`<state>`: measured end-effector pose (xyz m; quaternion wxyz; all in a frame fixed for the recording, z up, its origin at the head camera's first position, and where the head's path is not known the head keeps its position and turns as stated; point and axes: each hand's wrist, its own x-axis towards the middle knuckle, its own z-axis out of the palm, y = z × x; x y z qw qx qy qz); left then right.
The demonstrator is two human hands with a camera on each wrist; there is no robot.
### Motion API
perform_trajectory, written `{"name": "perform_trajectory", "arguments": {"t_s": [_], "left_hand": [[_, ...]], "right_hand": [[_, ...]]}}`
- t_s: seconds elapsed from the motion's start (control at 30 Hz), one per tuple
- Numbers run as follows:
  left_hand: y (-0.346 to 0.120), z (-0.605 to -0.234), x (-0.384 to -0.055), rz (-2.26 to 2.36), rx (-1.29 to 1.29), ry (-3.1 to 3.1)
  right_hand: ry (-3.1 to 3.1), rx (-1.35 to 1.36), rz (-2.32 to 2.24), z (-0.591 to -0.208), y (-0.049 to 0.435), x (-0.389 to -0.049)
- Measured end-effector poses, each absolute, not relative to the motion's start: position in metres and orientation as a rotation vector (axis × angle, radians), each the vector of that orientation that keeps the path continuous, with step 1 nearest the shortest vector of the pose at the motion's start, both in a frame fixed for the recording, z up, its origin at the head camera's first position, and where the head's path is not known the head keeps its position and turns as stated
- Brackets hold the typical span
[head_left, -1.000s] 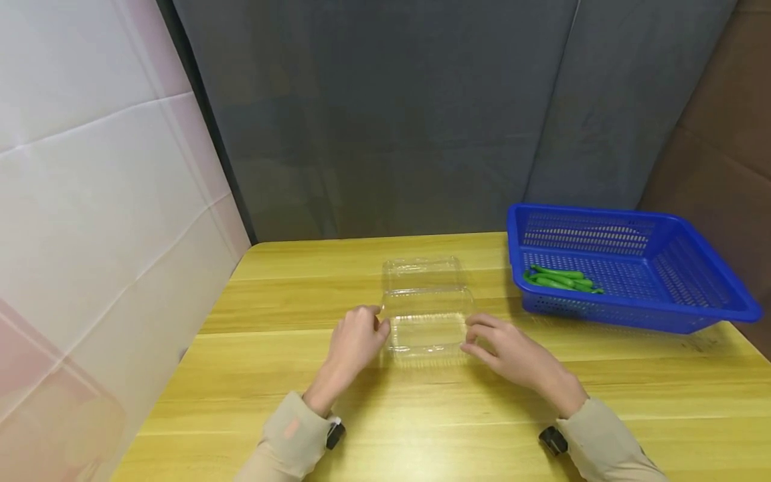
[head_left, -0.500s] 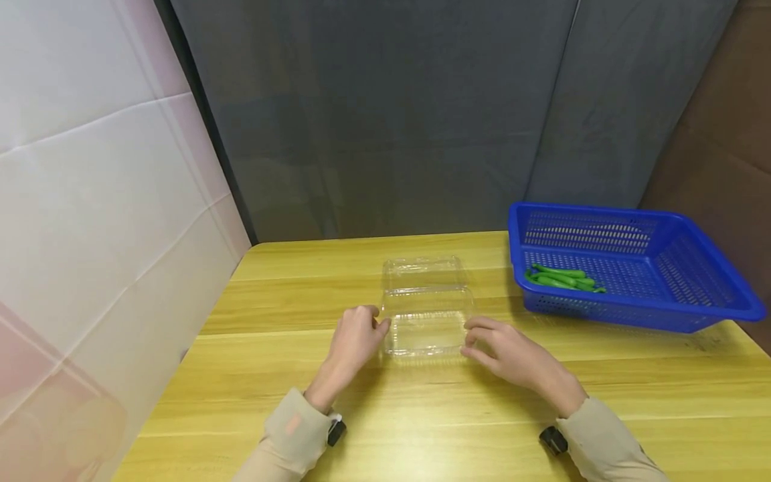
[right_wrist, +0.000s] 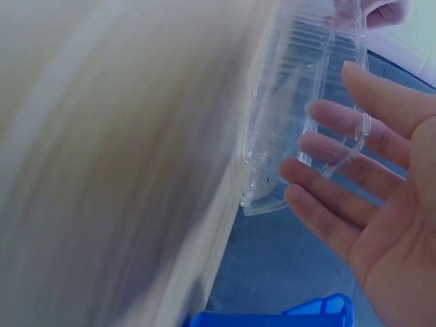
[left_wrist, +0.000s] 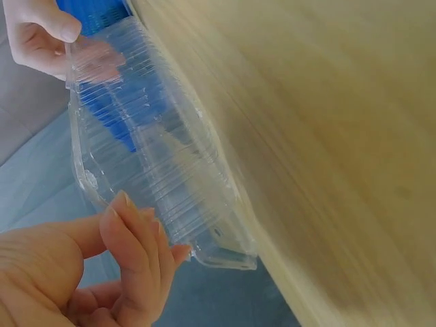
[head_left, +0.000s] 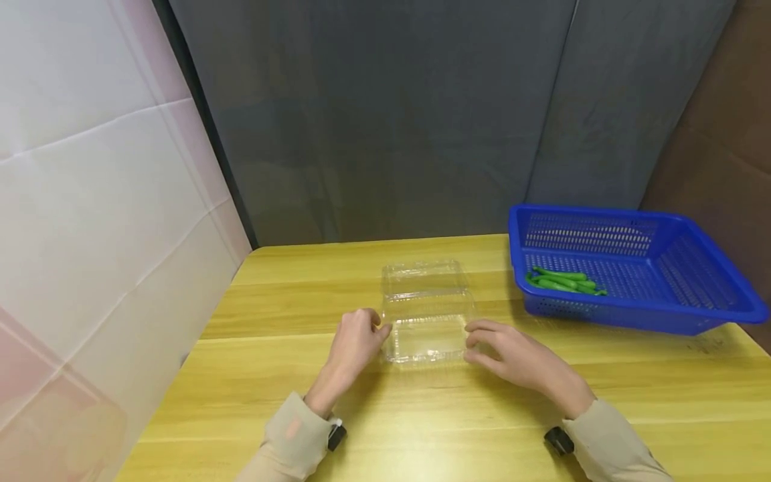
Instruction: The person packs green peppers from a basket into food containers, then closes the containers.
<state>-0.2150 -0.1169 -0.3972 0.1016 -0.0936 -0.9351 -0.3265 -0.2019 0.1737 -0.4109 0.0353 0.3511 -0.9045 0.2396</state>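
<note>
A clear plastic clamshell box (head_left: 429, 338) lies on the wooden table with its lid (head_left: 424, 278) folded back, away from the person. Beside its left wall is my left hand (head_left: 355, 345), loosely bent, the fingertips right at the plastic. My right hand (head_left: 512, 355) stands at the right wall with spread, relaxed fingers. In the right wrist view some fingers (right_wrist: 334, 119) show through the transparent wall, and the thumb stands apart from them. The left wrist view shows the thumb (left_wrist: 119, 204) and fingers overlapping the ridged side of the box. Nothing is visible inside it.
A blue perforated basket (head_left: 638, 314) stands at the table's right side. Several green chili peppers (head_left: 563, 280) lie in its near left corner. The wooden table (head_left: 271, 375) ends at a dark cloth wall (head_left: 385, 120), with a pale cloth (head_left: 108, 221) at the left.
The near edge of the box sits slightly lower in view and nearer the person. My right hand has shifted a little to the right; the left hand has barely moved.
</note>
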Motion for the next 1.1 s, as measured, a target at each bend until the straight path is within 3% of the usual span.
{"name": "perform_trajectory", "arguments": {"t_s": [1.1], "left_hand": [[-0.117, -0.398, -0.211, -1.007, -0.275, -2.755]], "right_hand": [[-2.512, 0.853, 0.631, -0.367, 0.226, -0.213]]}}
